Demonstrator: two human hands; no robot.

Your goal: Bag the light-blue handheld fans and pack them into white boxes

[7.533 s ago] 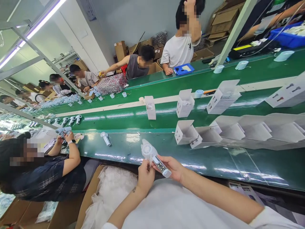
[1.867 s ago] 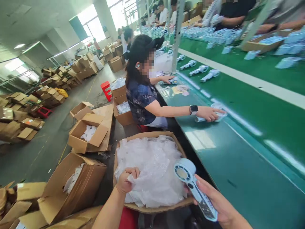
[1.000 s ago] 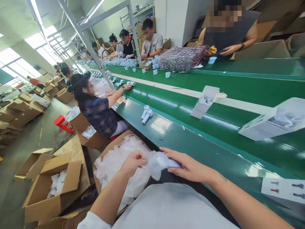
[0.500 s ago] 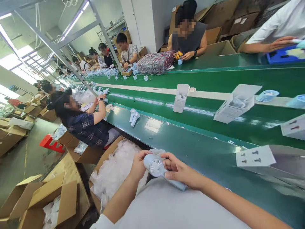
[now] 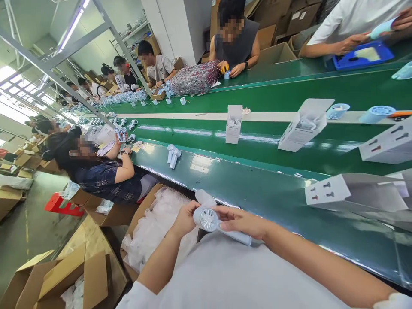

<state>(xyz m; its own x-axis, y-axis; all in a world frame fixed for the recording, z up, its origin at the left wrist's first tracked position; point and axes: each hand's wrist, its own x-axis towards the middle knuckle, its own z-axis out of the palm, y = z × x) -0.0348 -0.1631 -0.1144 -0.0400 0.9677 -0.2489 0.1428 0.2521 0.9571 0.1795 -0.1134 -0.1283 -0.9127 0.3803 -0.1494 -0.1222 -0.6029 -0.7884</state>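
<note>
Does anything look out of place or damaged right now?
The red stool at left seems to lie on its side, though the tilted view makes that uncertain. Small white scraps lie loose along the far edge of the green bench. The handheld fan in both hands shows no visible damage.

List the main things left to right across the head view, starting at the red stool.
Red stool, carton of white plastic, left hand, light-blue fan head, right hand, white box with four printed pictures.
</note>
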